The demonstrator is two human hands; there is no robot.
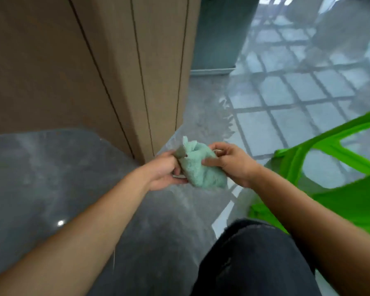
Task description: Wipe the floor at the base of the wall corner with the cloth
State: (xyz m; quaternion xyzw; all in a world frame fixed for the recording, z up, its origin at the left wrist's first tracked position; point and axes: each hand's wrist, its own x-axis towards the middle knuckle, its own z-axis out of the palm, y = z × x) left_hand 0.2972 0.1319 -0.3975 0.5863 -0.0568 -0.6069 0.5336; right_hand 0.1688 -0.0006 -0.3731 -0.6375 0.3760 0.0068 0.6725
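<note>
Both hands grasp the bunched pale-green cloth (pixel 201 165) between them: the left hand (pixel 162 173) pinches its left end, the right hand (pixel 231 163) grips its right side. Just beyond the hands stands the brown wall corner (pixel 145 82) on the grey floor (pixel 51 178); a green chair (pixel 340 167) sits right of the right hand

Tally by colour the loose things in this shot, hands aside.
Pale green: 1, the cloth, bunched and held in both the left hand and right hand.
Bright green: 1, the plastic chair at right.
Total: 2.
</note>
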